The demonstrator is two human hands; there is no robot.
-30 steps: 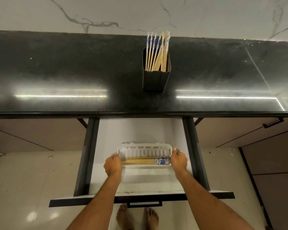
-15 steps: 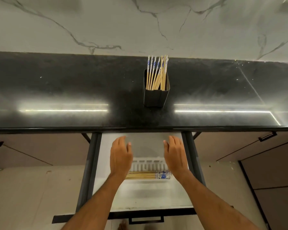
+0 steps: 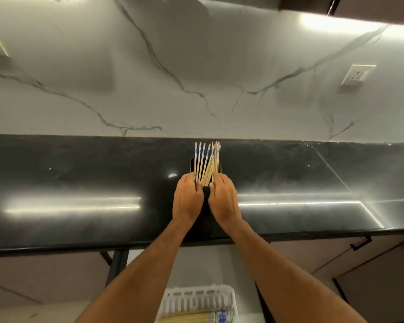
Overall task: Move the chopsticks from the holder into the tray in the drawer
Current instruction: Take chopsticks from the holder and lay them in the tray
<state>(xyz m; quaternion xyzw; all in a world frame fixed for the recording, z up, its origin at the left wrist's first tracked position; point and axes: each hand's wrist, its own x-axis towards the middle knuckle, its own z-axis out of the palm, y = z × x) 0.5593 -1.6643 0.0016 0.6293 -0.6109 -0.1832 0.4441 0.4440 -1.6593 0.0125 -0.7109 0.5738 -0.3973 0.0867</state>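
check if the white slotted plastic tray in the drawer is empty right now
No, the white slotted plastic tray already holds a row of wooden chopsticks with blue-patterned ends lying flat inside it.

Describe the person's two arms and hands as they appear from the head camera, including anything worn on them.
Both forearms are bare up to the frame edge: no sleeves in view. The left hand and right hand wear no gloves, and no rings, watch or bracelets show. Fingertips are partly hidden.

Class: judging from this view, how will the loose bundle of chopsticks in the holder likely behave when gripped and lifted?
The chopsticks look thin, stiff and probably light. They lean unevenly in the holder, so some may splay or slip from the left hand and right hand.
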